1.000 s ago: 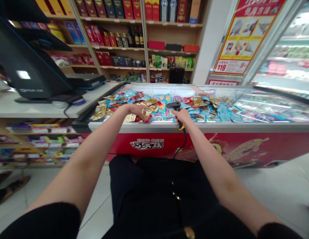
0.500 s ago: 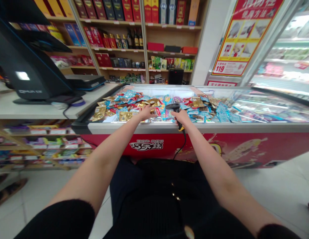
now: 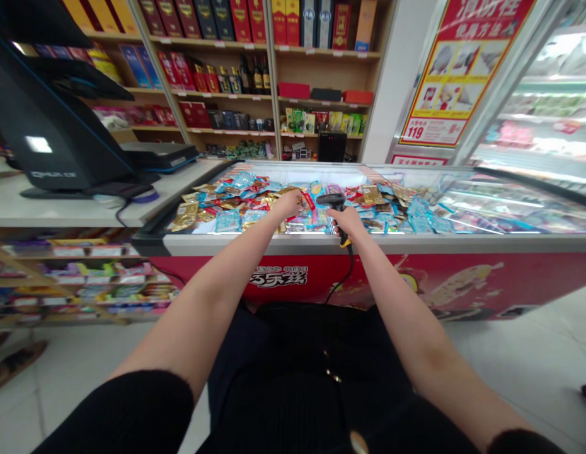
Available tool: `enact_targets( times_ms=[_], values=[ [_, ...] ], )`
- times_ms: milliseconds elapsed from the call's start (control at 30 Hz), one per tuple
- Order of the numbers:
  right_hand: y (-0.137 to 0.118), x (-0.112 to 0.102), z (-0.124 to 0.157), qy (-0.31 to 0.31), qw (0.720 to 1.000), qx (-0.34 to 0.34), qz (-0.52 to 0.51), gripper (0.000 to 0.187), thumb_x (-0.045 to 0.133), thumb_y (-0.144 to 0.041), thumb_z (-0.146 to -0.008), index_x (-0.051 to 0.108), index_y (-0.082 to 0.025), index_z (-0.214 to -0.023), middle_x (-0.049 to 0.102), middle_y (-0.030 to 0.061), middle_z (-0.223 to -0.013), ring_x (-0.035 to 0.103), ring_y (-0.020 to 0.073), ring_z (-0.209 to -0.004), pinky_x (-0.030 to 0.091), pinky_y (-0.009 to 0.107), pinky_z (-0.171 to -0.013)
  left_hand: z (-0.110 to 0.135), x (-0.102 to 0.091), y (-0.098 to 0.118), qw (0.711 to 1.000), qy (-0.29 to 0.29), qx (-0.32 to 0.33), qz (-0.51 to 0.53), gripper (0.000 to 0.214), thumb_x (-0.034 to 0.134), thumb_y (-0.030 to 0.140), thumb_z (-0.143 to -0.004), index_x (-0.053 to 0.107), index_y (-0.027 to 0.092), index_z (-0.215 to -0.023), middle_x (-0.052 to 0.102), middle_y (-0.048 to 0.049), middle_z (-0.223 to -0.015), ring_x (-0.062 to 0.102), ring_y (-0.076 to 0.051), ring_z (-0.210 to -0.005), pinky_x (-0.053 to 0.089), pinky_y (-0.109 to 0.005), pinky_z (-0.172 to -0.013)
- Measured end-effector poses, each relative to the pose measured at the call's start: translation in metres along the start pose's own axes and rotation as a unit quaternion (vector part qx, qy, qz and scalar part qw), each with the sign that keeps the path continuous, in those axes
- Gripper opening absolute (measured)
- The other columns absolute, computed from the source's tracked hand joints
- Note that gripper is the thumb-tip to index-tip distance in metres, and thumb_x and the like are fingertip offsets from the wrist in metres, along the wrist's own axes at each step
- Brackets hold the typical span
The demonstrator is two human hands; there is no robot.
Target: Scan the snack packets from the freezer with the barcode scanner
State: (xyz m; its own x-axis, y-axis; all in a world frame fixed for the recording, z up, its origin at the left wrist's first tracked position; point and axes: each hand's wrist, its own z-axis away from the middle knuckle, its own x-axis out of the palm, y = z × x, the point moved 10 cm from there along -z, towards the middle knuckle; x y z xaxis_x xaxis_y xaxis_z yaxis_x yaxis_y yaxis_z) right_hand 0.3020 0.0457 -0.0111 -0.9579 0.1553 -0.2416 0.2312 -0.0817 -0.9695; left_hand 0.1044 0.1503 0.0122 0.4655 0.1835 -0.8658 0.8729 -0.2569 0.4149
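Note:
My right hand (image 3: 346,222) is wrapped round the handle of a black and yellow barcode scanner (image 3: 331,199), whose head points left. My left hand (image 3: 289,204) is closed at the fingertips on a small red snack packet (image 3: 309,201), which sticks out to the right, just left of the scanner. Part of the packet is hidden by the fingers. Under and around both hands lie many shiny packets in blue, gold and red, such as a gold packet (image 3: 184,216) at the left and a blue packet (image 3: 227,221) near the front edge.
The packets lie on the glass top of a red chest freezer (image 3: 444,284) with a raised frame. A scanner cable (image 3: 340,284) hangs down its front. At left, a counter (image 3: 85,211) bears a dark checkout terminal (image 3: 57,126). Shelves (image 3: 212,93) with boxes and bottles stand behind.
My left hand has moved slightly right and up, and its spread fingers have closed on the red packet, which is now lifted and tilted. The scanner stays in my right hand, shifted barely right.

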Motion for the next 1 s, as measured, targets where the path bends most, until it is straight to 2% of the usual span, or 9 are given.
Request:
enact_targets(
  times_ms=[133, 267, 367, 467, 633, 800, 1000],
  values=[
    [-0.003, -0.002, -0.003, 0.004, 1.000, -0.013, -0.007, 0.022, 0.069, -0.020, -0.094, 0.055, -0.018, -0.077, 0.052, -0.0049, -0.050, 0.046, 0.0098, -0.039, 0.040, 0.021, -0.039, -0.004, -0.011, -0.005, 0.989, 0.050, -0.052, 0.130, 0.030, 0.072, 0.012, -0.067, 0.074, 0.018, -0.097, 0.076, -0.0036, -0.090, 0.072, -0.025, -0.096, 0.054, -0.029, -0.087],
    [-0.005, -0.005, -0.004, 0.010, 1.000, -0.014, -0.004, 0.022, 0.070, -0.022, -0.094, 0.056, -0.018, -0.077, 0.053, -0.0040, -0.052, 0.047, 0.0101, -0.040, 0.040, 0.021, -0.039, -0.006, 0.004, -0.013, 0.957, 0.068, -0.101, 0.264, 0.014, 0.070, 0.009, -0.060, 0.067, 0.017, -0.072, 0.064, 0.0014, -0.065, 0.068, -0.022, -0.077, 0.054, -0.030, -0.078],
    [-0.008, -0.007, -0.003, 0.010, 1.000, -0.020, -0.006, 0.025, 0.070, -0.022, -0.094, 0.056, -0.018, -0.074, 0.053, -0.0032, -0.052, 0.048, 0.0102, -0.040, 0.041, 0.022, -0.039, -0.006, 0.014, -0.012, 0.936, 0.095, -0.115, 0.320, 0.017, 0.074, 0.011, -0.054, 0.061, 0.018, -0.060, 0.059, 0.0024, -0.057, 0.067, -0.022, -0.072, 0.053, -0.030, -0.073],
    [-0.011, -0.009, 0.000, 0.003, 1.000, -0.022, -0.018, 0.026, 0.068, -0.021, -0.095, 0.056, -0.018, -0.072, 0.052, -0.0029, -0.051, 0.047, 0.0106, -0.040, 0.040, 0.022, -0.038, -0.007, 0.020, -0.006, 0.927, 0.118, -0.115, 0.338, 0.021, 0.078, 0.011, -0.052, 0.061, 0.019, -0.060, 0.062, 0.0019, -0.059, 0.068, -0.022, -0.073, 0.054, -0.029, -0.073],
    [-0.014, -0.016, 0.004, 0.005, 1.000, -0.012, -0.024, 0.026, 0.068, -0.020, -0.095, 0.055, -0.019, -0.073, 0.052, -0.0029, -0.051, 0.047, 0.0110, -0.039, 0.040, 0.022, -0.038, -0.009, 0.029, 0.010, 0.908, 0.109, -0.102, 0.391, 0.021, 0.077, 0.007, -0.055, 0.065, 0.018, -0.067, 0.071, -0.0004, -0.068, 0.072, -0.021, -0.076, 0.058, -0.029, -0.078],
    [-0.015, -0.019, 0.005, 0.008, 1.000, -0.009, -0.028, 0.030, 0.065, -0.021, -0.097, 0.053, -0.019, -0.070, 0.052, -0.0024, -0.052, 0.047, 0.0108, -0.040, 0.040, 0.022, -0.038, -0.010, 0.033, 0.014, 0.918, 0.107, -0.102, 0.369, 0.021, 0.078, 0.008, -0.058, 0.066, 0.018, -0.071, 0.076, -0.0027, -0.075, 0.075, -0.023, -0.084, 0.059, -0.031, -0.084],
    [-0.013, -0.022, 0.007, 0.010, 0.999, -0.006, -0.030, 0.030, 0.068, -0.022, -0.095, 0.052, -0.020, -0.070, 0.051, -0.0028, -0.051, 0.047, 0.0106, -0.040, 0.040, 0.022, -0.038, -0.011, 0.039, 0.020, 0.924, 0.097, -0.099, 0.355, 0.021, 0.077, 0.009, -0.059, 0.066, 0.017, -0.074, 0.078, -0.0048, -0.081, 0.077, -0.024, -0.087, 0.059, -0.031, -0.083]
  ],
)
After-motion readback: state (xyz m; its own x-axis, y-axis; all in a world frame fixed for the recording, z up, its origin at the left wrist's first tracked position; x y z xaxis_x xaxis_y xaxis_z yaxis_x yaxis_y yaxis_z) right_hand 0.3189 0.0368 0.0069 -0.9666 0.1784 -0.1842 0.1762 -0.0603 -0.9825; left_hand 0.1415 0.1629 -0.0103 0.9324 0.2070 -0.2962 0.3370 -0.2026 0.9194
